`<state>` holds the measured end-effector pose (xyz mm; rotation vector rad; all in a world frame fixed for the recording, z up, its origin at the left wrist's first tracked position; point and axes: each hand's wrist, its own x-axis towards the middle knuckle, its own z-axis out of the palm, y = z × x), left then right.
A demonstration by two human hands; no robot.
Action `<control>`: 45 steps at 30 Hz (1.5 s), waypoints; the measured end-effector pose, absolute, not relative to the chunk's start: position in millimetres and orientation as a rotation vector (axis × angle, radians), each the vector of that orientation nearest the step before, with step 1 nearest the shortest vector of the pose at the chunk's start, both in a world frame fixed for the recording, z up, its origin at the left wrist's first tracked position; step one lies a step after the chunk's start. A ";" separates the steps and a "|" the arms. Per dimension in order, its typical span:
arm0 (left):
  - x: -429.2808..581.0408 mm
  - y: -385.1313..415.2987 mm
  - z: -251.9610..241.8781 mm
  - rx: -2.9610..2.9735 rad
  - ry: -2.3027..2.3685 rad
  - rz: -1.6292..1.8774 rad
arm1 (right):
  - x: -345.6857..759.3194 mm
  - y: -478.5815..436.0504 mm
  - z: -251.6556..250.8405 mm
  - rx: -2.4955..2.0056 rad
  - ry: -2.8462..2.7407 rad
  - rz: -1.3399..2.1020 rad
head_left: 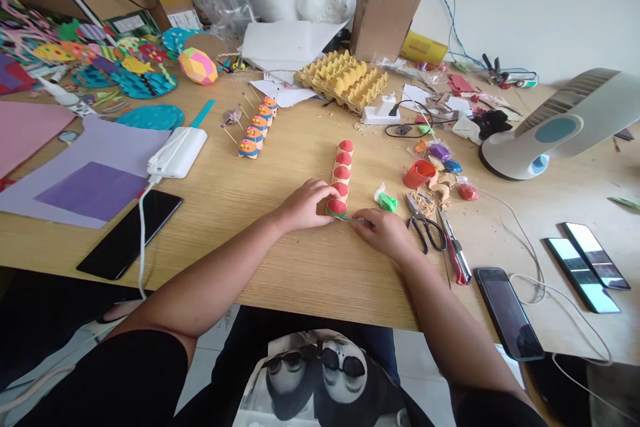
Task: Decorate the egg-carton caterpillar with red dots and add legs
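Note:
A strip of egg carton [342, 173] stands on the table in front of me, its row of bumps capped in red. Around the base of the nearest bump runs a thin green band. My left hand [306, 205] grips this near end, thumb and fingers on either side of the bump. In my right hand [385, 232] is a thin bluish stick-like tool [357, 219], pinched, its tip at the green band. Just beyond the right hand lies a small bag of green clay [387, 200].
Scissors [425, 230] and a red utility knife [456, 252] lie right, by a red cup [419, 175] and clay packets. A decorated carton caterpillar [259, 127] and yellow egg tray [345, 80] stand behind. Left are a power bank [177, 152] and phone [131, 233]; a fan [545, 127] stands right.

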<state>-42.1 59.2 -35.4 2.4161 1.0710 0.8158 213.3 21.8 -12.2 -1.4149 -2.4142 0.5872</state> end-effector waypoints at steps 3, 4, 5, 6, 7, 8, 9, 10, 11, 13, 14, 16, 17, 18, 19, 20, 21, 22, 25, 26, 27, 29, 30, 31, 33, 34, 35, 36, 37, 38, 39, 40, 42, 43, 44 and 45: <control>-40.2 58.5 -35.6 2.425 1.061 0.818 | 210.0 20.7 -13.0 -1.396 -2.450 0.514; -40.0 58.4 -35.7 2.428 1.059 0.820 | 209.6 20.3 -12.7 -1.403 -2.433 0.516; -40.1 58.5 -35.9 2.429 1.058 0.822 | 209.6 19.9 -12.3 -1.413 -2.405 0.535; -40.5 58.7 -36.0 2.429 1.054 0.820 | 209.8 19.7 -11.8 -1.425 -2.370 0.564; -41.2 59.0 -36.0 2.427 1.050 0.816 | 210.0 19.5 -11.4 -1.437 -2.335 0.595; -42.2 59.4 -36.0 2.423 1.047 0.808 | 210.0 19.3 -11.1 -1.446 -2.308 0.624; -43.2 59.8 -35.8 2.420 1.044 0.797 | 209.8 19.1 -11.0 -1.450 -2.293 0.649; -44.3 60.3 -35.6 2.417 1.041 0.787 | 209.2 18.8 -11.0 -1.449 -2.288 0.669; -45.1 60.7 -35.3 2.415 1.038 0.779 | 208.1 18.2 -11.1 -1.442 -2.290 0.685; -46.1 61.5 -34.7 2.415 1.032 0.773 | 204.4 16.0 -11.4 -1.424 -2.305 0.699; -46.1 61.7 -34.5 2.416 1.027 0.776 | 202.1 14.5 -11.6 -1.416 -2.313 0.696; -45.3 61.9 -34.4 2.416 1.022 0.786 | 197.5 11.3 -12.0 -1.408 -2.336 0.679; -44.8 61.9 -34.5 2.415 1.021 0.790 | 195.5 9.8 -12.2 -1.407 -2.351 0.669; -44.2 61.8 -34.8 2.414 1.021 0.795 | 194.0 8.7 -12.5 -1.409 -2.366 0.657; -43.7 61.7 -35.1 2.412 1.022 0.800 | 193.0 8.0 -12.7 -1.414 -2.378 0.643; -43.2 61.6 -35.5 2.411 1.022 0.805 | 192.5 7.7 -13.0 -1.420 -2.387 0.631; -42.9 61.6 -36.0 2.410 1.021 0.811 | 192.3 7.8 -13.1 -1.427 -2.389 0.619; -42.5 61.6 -36.5 2.408 1.019 0.818 | 192.2 8.0 -13.3 -1.435 -2.384 0.610; -41.2 61.8 -38.0 2.410 1.011 0.829 | 190.6 8.4 -13.0 -1.455 -2.368 0.587; -40.5 61.8 -38.5 2.412 1.011 0.829 | 189.3 8.1 -12.9 -1.463 -2.366 0.573; -39.6 61.9 -39.0 2.415 1.013 0.828 | 187.6 7.5 -12.8 -1.472 -2.366 0.555; -37.8 61.9 -39.9 2.424 1.021 0.826 | 183.9 6.1 -12.9 -1.487 -2.371 0.514; -36.9 61.8 -40.2 2.430 1.023 0.824 | 182.2 5.4 -13.1 -1.495 -2.371 0.496; -36.1 61.7 -40.5 2.436 1.025 0.823 | 180.6 5.0 -13.3 -1.505 -2.371 0.482; -34.8 61.4 -40.5 2.447 1.023 0.821 | 178.5 4.7 -13.8 -1.524 -2.369 0.464; -34.3 61.2 -40.4 2.451 1.022 0.820 | 177.8 4.8 -13.9 -1.534 -2.368 0.457; -33.8 60.9 -40.1 2.453 1.021 0.818 | 177.2 5.0 -14.1 -1.544 -2.366 0.450; -33.4 60.6 -39.7 2.454 1.018 0.818 | 176.8 5.2 -14.2 -1.554 -2.366 0.443; -33.0 60.1 -39.2 2.455 1.016 0.819 | 176.4 5.4 -14.2 -1.561 -2.365 0.437; -32.6 59.7 -38.8 2.456 1.012 0.820 | 176.1 5.5 -14.3 -1.567 -2.362 0.432; -32.2 59.2 -38.4 2.455 1.010 0.822 | 175.7 5.4 -14.4 -1.573 -2.359 0.427; -31.8 58.8 -38.0 2.454 1.011 0.826 | 175.2 5.3 -14.4 -1.576 -2.356 0.423; -31.2 58.1 -37.7 2.454 1.018 0.835 | 174.2 4.8 -14.3 -1.584 -2.352 0.416; -30.9 57.9 -37.6 2.456 1.023 0.837 | 173.7 4.5 -14.2 -1.589 -2.351 0.409; -30.6 57.7 -37.6 2.458 1.028 0.837 | 173.2 4.2 -14.1 -1.594 -2.354 0.402; -30.4 57.7 -37.6 2.459 1.032 0.836 | 172.8 4.0 -14.0 -1.599 -2.357 0.394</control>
